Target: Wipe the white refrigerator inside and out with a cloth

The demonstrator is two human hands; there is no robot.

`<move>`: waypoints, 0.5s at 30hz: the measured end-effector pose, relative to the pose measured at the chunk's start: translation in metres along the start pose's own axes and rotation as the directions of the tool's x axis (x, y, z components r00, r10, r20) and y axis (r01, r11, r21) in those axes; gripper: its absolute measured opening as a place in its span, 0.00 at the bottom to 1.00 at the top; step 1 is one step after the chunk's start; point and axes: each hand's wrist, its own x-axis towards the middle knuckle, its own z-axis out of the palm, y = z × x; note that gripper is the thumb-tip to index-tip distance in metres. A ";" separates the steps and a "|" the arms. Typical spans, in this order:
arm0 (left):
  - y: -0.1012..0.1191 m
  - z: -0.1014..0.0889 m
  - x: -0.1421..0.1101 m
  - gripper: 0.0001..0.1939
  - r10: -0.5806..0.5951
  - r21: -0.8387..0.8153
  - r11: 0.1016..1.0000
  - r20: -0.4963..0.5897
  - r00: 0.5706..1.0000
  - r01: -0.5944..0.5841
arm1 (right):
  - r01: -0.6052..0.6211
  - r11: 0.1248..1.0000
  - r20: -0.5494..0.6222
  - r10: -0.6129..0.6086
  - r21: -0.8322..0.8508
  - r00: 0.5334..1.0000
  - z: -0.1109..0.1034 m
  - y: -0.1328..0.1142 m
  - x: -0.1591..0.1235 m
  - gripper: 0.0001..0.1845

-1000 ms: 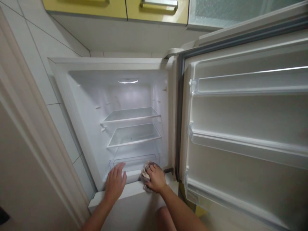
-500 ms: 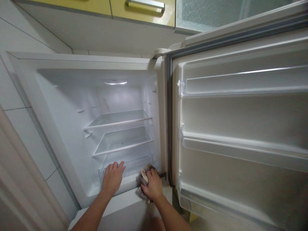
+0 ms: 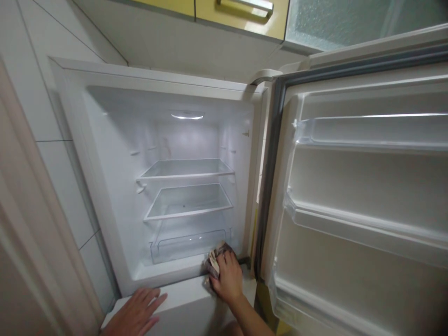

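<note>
An open fridge [image 3: 105, 186] stands before me, lit inside, with two glass shelves [image 3: 187, 169] and a clear drawer [image 3: 182, 245] at the bottom. My right hand [image 3: 227, 277] presses a crumpled patterned cloth [image 3: 214, 262] against the bottom right of the fridge's front sill. Lower left, my left hand [image 3: 135, 315] lies flat with fingers spread on the white top of the compartment below, holding nothing.
The fridge door [image 3: 360, 196] is swung wide to the right, its racks bare. White tiled wall [image 3: 42, 116] borders the fridge on the left. Yellow cabinets [image 3: 241, 14] with a metal handle hang above. A pale door frame [image 3: 31, 242] crosses the left foreground.
My left hand has drawn back from the clear drawer and come down onto the ledge at lower left. The right hand stays on the cloth at the sill. The view shifted right.
</note>
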 end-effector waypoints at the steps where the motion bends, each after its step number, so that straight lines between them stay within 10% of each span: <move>1: -0.001 0.003 -0.002 0.32 -0.007 0.009 1.000 0.023 1.000 0.007 | 0.041 0.999 0.031 -0.040 -0.023 0.999 0.002 -0.004 0.000 0.31; 7: 0.004 -0.010 0.015 0.33 0.099 0.051 0.993 0.085 0.991 -0.104 | 0.344 0.936 0.120 -0.334 -0.076 0.935 0.027 -0.050 0.013 0.29; 15: 0.004 -0.019 0.015 0.29 0.339 0.216 0.923 -0.061 0.939 -0.319 | 0.609 0.790 -0.237 -0.607 -0.073 0.759 0.100 -0.130 0.035 0.22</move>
